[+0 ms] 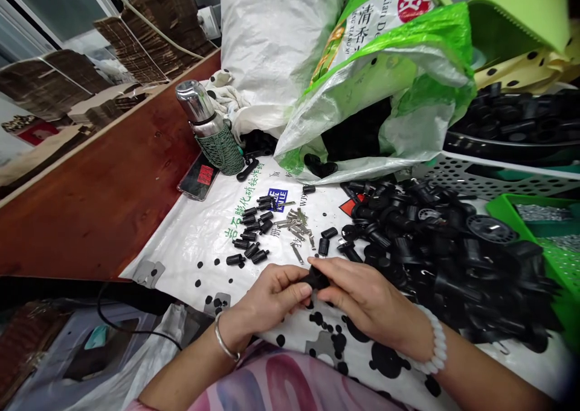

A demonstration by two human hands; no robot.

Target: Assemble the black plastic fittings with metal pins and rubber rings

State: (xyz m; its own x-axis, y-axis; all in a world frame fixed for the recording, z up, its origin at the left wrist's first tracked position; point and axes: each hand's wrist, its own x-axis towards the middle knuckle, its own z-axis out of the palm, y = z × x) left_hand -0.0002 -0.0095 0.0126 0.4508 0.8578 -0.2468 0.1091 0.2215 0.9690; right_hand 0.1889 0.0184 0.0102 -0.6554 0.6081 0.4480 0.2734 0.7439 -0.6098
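My left hand and my right hand meet over the white printed sheet, fingers pinched together on one small black plastic part. A silver bangle circles my left wrist and a white bead bracelet my right. Just beyond my fingers lie several small black plastic caps in a loose group and several little metal clips. A large heap of black plastic parts spreads to the right of my right hand.
A steel flask in a green woven sleeve stands by a phone on the red-brown tabletop. Behind are a white sack, a green-and-white bag, a white perforated crate and a green tray.
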